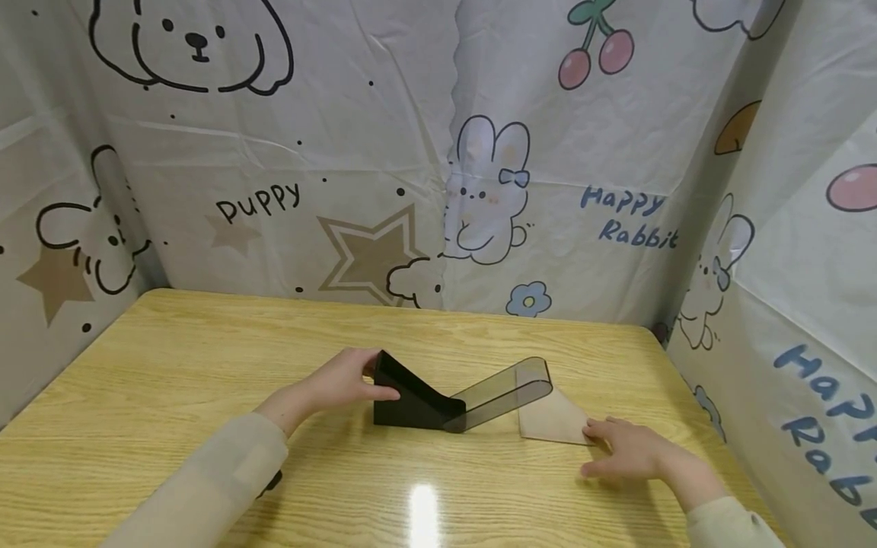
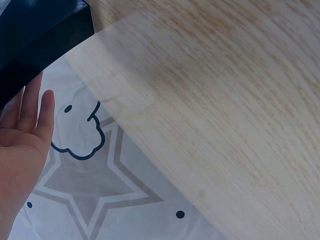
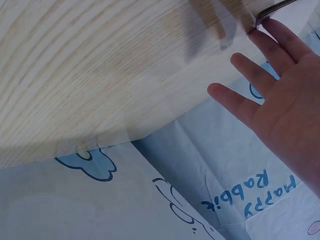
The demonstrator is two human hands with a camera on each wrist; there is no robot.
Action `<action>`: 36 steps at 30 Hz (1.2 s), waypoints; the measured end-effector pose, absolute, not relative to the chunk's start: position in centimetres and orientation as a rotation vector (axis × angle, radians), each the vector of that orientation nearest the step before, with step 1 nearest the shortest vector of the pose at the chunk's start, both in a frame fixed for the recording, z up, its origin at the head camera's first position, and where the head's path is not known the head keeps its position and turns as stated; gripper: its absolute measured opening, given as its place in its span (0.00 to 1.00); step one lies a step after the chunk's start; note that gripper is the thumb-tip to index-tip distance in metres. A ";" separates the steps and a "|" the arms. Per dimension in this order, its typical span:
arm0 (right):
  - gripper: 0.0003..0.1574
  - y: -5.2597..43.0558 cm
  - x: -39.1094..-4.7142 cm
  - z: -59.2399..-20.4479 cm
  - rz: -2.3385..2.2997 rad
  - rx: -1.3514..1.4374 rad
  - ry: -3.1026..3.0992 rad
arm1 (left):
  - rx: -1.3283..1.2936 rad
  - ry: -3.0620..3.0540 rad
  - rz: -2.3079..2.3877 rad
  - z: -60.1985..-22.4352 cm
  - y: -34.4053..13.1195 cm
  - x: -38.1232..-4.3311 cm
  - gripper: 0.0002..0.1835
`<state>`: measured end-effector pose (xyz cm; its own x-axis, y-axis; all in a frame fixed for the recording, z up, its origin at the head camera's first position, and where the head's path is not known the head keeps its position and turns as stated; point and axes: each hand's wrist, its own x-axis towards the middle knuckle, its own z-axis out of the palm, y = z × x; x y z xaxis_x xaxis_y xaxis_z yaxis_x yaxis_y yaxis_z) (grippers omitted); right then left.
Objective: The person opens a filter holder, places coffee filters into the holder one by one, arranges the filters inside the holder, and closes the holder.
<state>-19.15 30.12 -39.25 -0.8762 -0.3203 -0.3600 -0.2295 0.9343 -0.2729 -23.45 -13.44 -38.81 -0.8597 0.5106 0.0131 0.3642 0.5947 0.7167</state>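
A black wedge-shaped plastic holder (image 1: 411, 399) stands on the table near the middle. My left hand (image 1: 346, 378) grips its tall left end, thumb on the near side and fingers behind. In the left wrist view, the fingers of that hand (image 2: 25, 125) are partly hidden by the black holder (image 2: 40, 45). A clear, smoky plastic piece (image 1: 503, 392) slopes up to the right from the holder's low end. A pale flat panel (image 1: 548, 417) shows beside it. My right hand (image 1: 626, 449) touches that panel's right corner with its fingertips, thumb apart. The right wrist view shows its fingers (image 3: 272, 82) extended at a dark edge.
The wood-grain table (image 1: 329, 487) has printed cloth walls (image 1: 384, 152) at the back and both sides. A small dark thing (image 1: 271, 484) peeks out by the left sleeve, mostly hidden. Light glares off the table's front middle.
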 end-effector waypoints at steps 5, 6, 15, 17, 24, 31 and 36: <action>0.34 29.5 -19.8 -39.2 -0.331 -0.448 2.793 | 0.725 2.635 1.108 -38.8 -13.3 -23.5 0.15; 0.31 29.2 -20.0 -39.2 -0.332 -0.426 2.834 | 0.720 2.636 1.107 -38.8 -13.3 -23.6 0.15; 0.31 25.4 -22.8 -39.9 -0.304 -0.062 2.980 | 0.691 2.620 1.123 -38.6 -13.3 -23.5 0.16; 0.31 25.2 -23.4 -40.3 -0.306 -0.006 2.970 | 0.701 2.613 1.130 -38.6 -13.2 -23.4 0.15; 0.21 25.9 -24.5 -41.1 -0.467 0.070 2.918 | 0.708 2.617 1.134 -38.7 -13.2 -23.5 0.15; 0.12 26.4 -24.4 -40.8 -0.541 0.164 2.946 | 0.712 2.627 1.120 -38.8 -13.1 -23.5 0.15; 0.11 26.6 -24.2 -40.6 -0.578 0.141 2.956 | 0.708 2.632 1.113 -38.9 -13.2 -23.5 0.15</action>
<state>-24.21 26.63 -40.58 -0.9876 0.0673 -0.1419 0.1158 0.9225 -0.3682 -23.52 -13.15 -38.87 -0.8660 0.5000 0.0048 0.3517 0.6022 0.7167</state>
